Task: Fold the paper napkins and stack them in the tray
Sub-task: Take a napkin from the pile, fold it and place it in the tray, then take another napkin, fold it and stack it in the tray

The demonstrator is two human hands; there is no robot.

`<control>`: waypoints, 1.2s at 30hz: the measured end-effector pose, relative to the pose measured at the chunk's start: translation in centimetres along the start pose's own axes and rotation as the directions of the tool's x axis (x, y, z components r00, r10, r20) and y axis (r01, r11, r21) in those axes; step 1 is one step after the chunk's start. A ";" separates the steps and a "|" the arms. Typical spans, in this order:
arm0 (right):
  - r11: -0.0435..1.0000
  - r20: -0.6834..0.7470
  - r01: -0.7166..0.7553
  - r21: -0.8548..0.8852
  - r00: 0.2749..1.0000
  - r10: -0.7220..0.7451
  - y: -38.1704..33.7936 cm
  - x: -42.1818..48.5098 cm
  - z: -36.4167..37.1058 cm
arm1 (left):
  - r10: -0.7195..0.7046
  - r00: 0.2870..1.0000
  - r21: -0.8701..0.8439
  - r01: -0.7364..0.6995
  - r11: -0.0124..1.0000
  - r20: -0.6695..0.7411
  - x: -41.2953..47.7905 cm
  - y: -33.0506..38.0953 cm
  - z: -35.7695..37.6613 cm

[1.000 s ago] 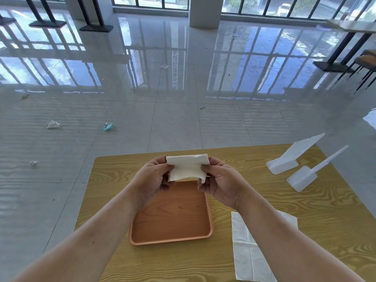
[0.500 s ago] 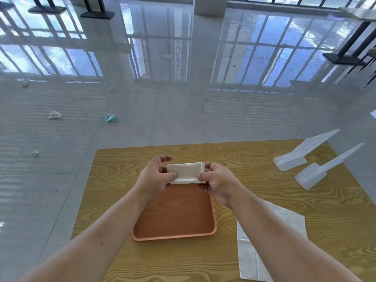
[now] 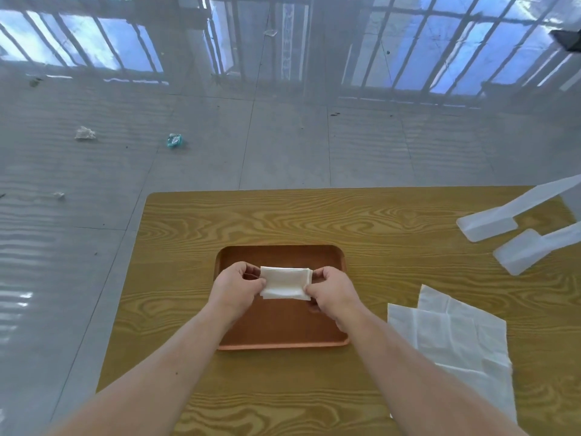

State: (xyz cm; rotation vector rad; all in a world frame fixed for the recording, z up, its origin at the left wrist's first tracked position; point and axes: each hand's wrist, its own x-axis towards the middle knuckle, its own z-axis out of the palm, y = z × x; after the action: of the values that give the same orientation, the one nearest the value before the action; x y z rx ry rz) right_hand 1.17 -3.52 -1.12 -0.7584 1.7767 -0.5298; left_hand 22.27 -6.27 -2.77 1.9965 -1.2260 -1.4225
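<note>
A small folded white napkin [image 3: 285, 283] is held flat over the brown wooden tray [image 3: 327, 251], in its far half. My left hand [image 3: 234, 286] pinches the napkin's left end and my right hand [image 3: 331, 291] pinches its right end. Whether the napkin touches the tray floor I cannot tell. Unfolded white napkins [image 3: 456, 338] lie spread on the wooden table [image 3: 361, 215] to the right of the tray, partly behind my right forearm.
Two white plastic stands [image 3: 515, 225] lie at the table's far right corner. The table's left edge is near the tray, with grey tiled floor beyond. Scraps of litter [image 3: 85, 133] lie on the floor at the far left.
Both hands have lowered the folded napkin from above the tray's far rim down into the tray. The view has tilted downward, toward the table.
</note>
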 end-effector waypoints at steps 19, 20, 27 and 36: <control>0.296 0.412 0.551 -0.780 0.808 -0.421 6.7 -1.4 2.0 | 0.329 0.809 0.750 -0.581 0.316 0.487 -2.4 -4.6 1.7; 0.283 0.414 0.542 -0.791 0.815 -0.405 6.9 -1.4 2.0 | 0.316 0.811 0.755 -0.579 0.307 0.493 -2.5 -4.8 1.7; 0.288 0.375 0.502 -0.815 0.837 -0.398 6.8 -1.8 2.6 | 0.288 0.819 0.771 -0.568 0.288 0.496 -2.5 -4.6 1.8; 0.459 0.141 0.395 -0.796 0.858 -0.494 8.8 -4.5 -4.2 | 0.369 0.785 0.746 -0.604 0.280 0.497 -4.4 0.3 5.7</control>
State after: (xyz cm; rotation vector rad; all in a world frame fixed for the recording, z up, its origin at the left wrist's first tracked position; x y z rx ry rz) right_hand -3.88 5.82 -2.76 -1.9311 1.8938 -0.0320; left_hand 16.53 -1.83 -2.42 1.6009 -2.8668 -0.6633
